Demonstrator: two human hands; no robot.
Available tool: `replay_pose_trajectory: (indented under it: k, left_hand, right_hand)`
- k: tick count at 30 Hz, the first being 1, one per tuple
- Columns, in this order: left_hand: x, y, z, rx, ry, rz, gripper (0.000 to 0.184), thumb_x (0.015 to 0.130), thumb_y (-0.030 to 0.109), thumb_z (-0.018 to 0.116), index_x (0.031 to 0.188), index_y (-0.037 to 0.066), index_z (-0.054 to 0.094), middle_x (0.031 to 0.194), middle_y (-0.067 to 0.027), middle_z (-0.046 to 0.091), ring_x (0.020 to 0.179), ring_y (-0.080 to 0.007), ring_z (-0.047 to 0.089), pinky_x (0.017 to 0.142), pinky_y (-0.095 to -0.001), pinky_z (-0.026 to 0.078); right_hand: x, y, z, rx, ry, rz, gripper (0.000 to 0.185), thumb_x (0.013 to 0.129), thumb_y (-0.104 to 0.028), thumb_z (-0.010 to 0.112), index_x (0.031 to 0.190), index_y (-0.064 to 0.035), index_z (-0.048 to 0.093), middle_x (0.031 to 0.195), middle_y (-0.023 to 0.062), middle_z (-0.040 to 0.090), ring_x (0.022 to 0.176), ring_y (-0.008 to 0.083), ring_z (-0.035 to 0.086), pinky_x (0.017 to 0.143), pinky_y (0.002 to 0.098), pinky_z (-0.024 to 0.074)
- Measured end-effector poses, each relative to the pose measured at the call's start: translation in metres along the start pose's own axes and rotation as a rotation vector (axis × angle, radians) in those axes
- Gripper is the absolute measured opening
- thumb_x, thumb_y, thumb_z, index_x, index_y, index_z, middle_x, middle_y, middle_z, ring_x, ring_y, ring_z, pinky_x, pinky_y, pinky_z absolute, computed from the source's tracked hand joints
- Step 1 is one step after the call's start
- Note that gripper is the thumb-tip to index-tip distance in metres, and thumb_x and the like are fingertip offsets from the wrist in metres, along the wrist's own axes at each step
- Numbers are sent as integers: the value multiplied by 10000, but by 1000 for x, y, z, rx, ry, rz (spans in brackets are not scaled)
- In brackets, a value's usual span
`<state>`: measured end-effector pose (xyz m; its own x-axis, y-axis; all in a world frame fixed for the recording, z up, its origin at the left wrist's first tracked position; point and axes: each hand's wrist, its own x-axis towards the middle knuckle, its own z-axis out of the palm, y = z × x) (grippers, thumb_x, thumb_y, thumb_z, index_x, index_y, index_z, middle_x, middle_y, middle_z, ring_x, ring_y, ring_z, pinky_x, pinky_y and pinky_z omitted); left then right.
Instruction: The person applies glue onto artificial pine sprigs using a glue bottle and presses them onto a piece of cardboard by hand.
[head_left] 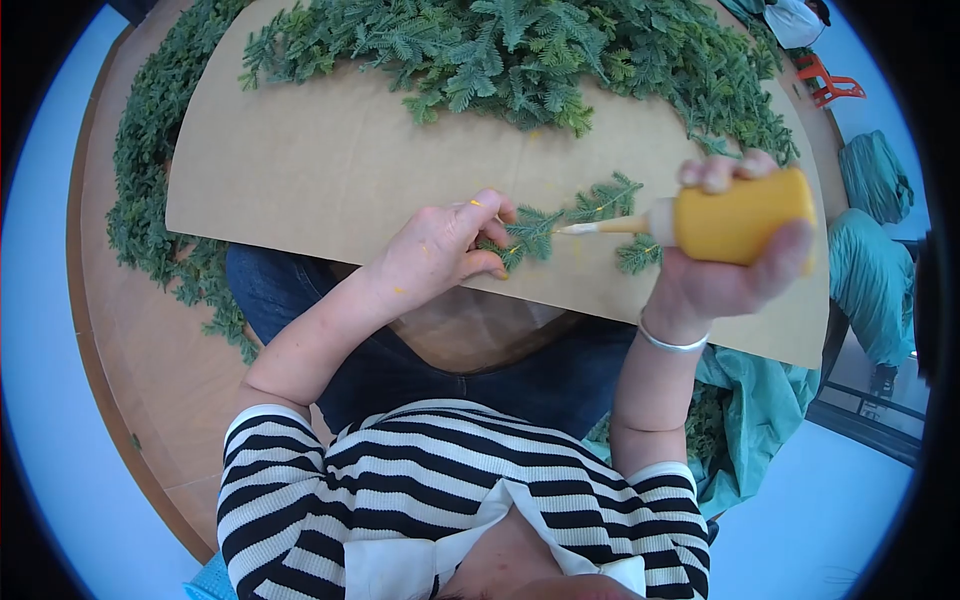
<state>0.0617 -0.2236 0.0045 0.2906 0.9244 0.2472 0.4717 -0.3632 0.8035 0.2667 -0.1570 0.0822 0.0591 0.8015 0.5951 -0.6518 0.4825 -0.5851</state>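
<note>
My left hand [445, 245] is closed around the base of a small green fir sprig [535, 232], pinching it just above the board. Yellow specks mark the fingers and wrist of this hand. A yellow squeeze bottle [745, 215] with a long pale nozzle lies sideways in my right hand [725, 270], fingers wrapped round it. The nozzle tip points left, at or very near the sprig's needles; whether it touches I cannot tell. Another sprig part [638, 254] shows below the nozzle. Small yellow spots are on the needles.
A brown half-round board [300, 170] spans my lap. Thick fir branches [480, 50] are heaped along its far edge, and more greenery [150, 160] lies on the floor at left. Green sacks [875, 175] and an orange stool [825, 82] stand at right. A green bag [750, 420] lies beside my right arm.
</note>
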Motion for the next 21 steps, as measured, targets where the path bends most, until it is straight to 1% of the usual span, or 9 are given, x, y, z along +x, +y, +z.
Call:
replay_pose_trajectory:
  k: [2, 4, 5, 7, 11, 13, 14, 19, 21]
  left_hand:
    - [1, 2, -2, 1, -11, -6, 441, 640, 77, 735, 993, 52, 471, 781, -56, 652, 588, -168, 566, 566, -265, 472]
    - [1, 5, -3, -35, -57, -66, 414, 649, 44, 713, 972, 38, 454, 814, -125, 625, 748, -272, 627, 647, -333, 504]
    - [0, 3, -3, -34, -59, -65, 414, 649, 44, 713, 972, 38, 454, 814, -125, 625, 748, -272, 627, 647, -333, 504]
    - [-1, 0, 0, -21, 5, -24, 421, 642, 57, 729, 981, 47, 479, 796, -62, 652, 582, -157, 566, 556, -261, 472]
    - [0, 2, -1, -18, -13, -34, 409, 645, 47, 726, 976, 47, 484, 801, -64, 652, 583, -150, 570, 554, -254, 474]
    - [1, 5, -4, -55, -46, -101, 367, 672, 35, 695, 967, 39, 478, 817, -106, 641, 710, -255, 629, 612, -313, 499]
    - [1, 5, -3, -54, -51, -98, 367, 672, 35, 695, 967, 39, 478, 817, -106, 641, 710, -255, 629, 612, -313, 499]
    - [1, 3, -1, 8, -31, -80, 408, 646, 27, 723, 977, 44, 486, 810, -63, 650, 604, -136, 586, 567, -240, 484]
    - [1, 4, -1, 11, -34, -76, 404, 646, 27, 724, 974, 42, 488, 807, -62, 650, 605, -132, 586, 564, -237, 482]
  right_hand:
    - [-4, 9, 2, -52, 18, -22, 419, 837, -285, 550, 1144, -74, 360, 916, 156, 522, 670, 264, 545, 602, 412, 481]
    - [-6, 12, 3, -141, 10, -29, 427, 823, -273, 571, 1138, -79, 358, 884, 158, 524, 650, 259, 547, 583, 404, 486]
    - [-5, 13, 3, -140, 12, -31, 427, 823, -273, 571, 1138, -79, 358, 884, 158, 524, 650, 259, 547, 583, 404, 486]
    - [-3, 13, 4, -150, 71, -36, 423, 811, -265, 588, 1115, -73, 365, 852, 159, 528, 630, 255, 549, 562, 391, 489]
    - [3, 13, -3, -188, 95, -54, 420, 810, -265, 595, 1098, -64, 365, 834, 157, 530, 623, 254, 549, 554, 386, 491]
    - [4, 13, -5, -184, 129, -56, 421, 805, -266, 606, 1082, -55, 368, 823, 157, 531, 612, 249, 549, 542, 381, 492]
    - [5, 13, -7, -185, 134, -60, 421, 805, -266, 606, 1082, -55, 368, 823, 157, 531, 612, 249, 549, 542, 381, 492]
    - [10, 12, -14, -171, 183, -87, 415, 805, -251, 614, 1069, -40, 375, 820, 159, 531, 607, 243, 552, 533, 373, 498]
    - [12, 12, -16, -190, 186, -101, 404, 809, -240, 612, 1066, -36, 377, 819, 156, 532, 610, 241, 555, 532, 369, 500]
